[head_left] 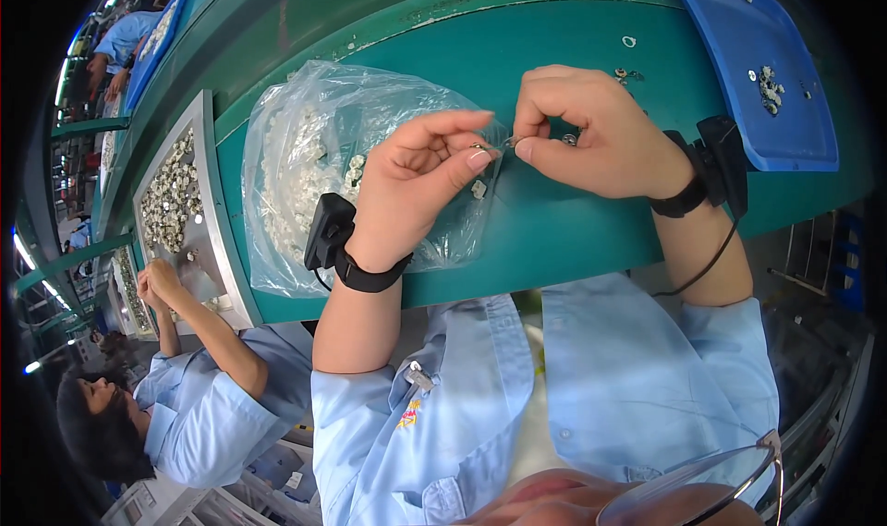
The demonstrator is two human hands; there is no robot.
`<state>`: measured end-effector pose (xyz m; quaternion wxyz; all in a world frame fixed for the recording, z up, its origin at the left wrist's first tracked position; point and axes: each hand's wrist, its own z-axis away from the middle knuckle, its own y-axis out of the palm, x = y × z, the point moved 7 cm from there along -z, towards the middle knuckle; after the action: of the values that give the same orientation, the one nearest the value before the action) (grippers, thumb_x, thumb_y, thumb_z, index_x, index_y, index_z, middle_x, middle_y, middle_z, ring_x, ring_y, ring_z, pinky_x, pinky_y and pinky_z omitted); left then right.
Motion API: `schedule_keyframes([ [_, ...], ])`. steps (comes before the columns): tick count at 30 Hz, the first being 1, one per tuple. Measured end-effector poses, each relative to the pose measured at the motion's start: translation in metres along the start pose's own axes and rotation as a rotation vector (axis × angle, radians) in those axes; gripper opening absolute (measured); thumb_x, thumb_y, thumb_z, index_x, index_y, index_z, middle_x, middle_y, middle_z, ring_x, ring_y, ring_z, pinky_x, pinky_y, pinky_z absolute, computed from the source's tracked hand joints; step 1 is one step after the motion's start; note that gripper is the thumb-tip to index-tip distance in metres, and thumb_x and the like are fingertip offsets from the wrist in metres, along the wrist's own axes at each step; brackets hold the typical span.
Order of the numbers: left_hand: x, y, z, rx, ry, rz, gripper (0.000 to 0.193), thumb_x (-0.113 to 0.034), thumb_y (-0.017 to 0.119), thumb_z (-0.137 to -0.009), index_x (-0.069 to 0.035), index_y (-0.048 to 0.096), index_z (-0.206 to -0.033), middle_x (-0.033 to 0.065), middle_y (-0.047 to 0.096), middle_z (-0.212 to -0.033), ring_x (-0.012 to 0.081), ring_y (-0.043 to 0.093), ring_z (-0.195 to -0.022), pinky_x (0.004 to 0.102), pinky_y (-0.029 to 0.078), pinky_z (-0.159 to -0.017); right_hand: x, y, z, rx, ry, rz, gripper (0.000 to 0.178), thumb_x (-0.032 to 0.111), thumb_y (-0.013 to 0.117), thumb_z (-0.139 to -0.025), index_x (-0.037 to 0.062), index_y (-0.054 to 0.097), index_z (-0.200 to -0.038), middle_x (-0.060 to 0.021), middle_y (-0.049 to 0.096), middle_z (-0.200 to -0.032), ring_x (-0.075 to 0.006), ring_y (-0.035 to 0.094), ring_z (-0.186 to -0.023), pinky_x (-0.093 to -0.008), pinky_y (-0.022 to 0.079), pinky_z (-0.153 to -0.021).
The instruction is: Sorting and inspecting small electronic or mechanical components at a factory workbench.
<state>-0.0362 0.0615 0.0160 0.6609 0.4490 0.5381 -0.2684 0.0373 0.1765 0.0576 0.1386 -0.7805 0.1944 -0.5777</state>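
Over a green work table (pixel 554 240), my left hand (pixel 407 175) and my right hand (pixel 601 133) meet fingertip to fingertip. Thumb and index finger of the left pinch toward a tiny shiny metal part (pixel 479 146). The right thumb and index finger close on something at the same spot, too small to make out. Beneath and beside my left hand lies a clear plastic bag (pixel 388 87) with many small white parts (pixel 296 193) in it. One small white piece (pixel 479 189) shows just below my left fingertips. Both wrists wear black straps with a device.
A blue tray (pixel 790 147) with a few small parts stands at the far right. A pale ring (pixel 629 42) and small metal bits (pixel 628 75) lie beyond my right hand. On the left, a co-worker's hands (pixel 159 284) are beside a metal-rimmed tray (pixel 220 221) of parts.
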Motion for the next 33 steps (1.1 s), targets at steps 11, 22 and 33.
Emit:
schedule_keyframes([
  [11,0.001,0.004,0.000,0.045,0.002,0.214,0.024,-0.003,0.057,-0.085,0.001,0.056,-0.108,0.0066,0.060,-0.094,0.0108,0.057,-0.086,0.0224,0.046,-0.077,0.001,-0.008,0.000,-0.139,-0.020,-0.021,0.007,0.002,0.057,-0.073,0.0032,0.052,-0.070,-0.0026,0.050,-0.067,-0.0134,0.048,-0.063,-0.0255,0.037,-0.056],
  [22,0.004,-0.011,0.000,-0.068,0.104,0.083,0.023,-0.007,0.056,-0.086,0.000,0.057,-0.108,0.0048,0.059,-0.094,0.0105,0.056,-0.086,0.0228,0.045,-0.079,0.002,0.021,-0.004,-0.069,-0.087,-0.007,0.006,0.003,0.060,-0.073,0.0032,0.054,-0.073,-0.0046,0.053,-0.070,-0.0174,0.050,-0.066,-0.0283,0.040,-0.059],
  [33,-0.004,-0.026,-0.001,-0.184,0.230,0.015,0.025,-0.008,0.055,-0.087,0.000,0.054,-0.111,0.0064,0.061,-0.093,0.0120,0.057,-0.086,0.0237,0.045,-0.078,-0.005,0.042,-0.002,-0.030,-0.008,0.311,0.021,0.015,0.067,-0.072,0.0053,0.058,-0.088,-0.0051,0.056,-0.078,-0.0219,0.053,-0.073,-0.0326,0.043,-0.064],
])
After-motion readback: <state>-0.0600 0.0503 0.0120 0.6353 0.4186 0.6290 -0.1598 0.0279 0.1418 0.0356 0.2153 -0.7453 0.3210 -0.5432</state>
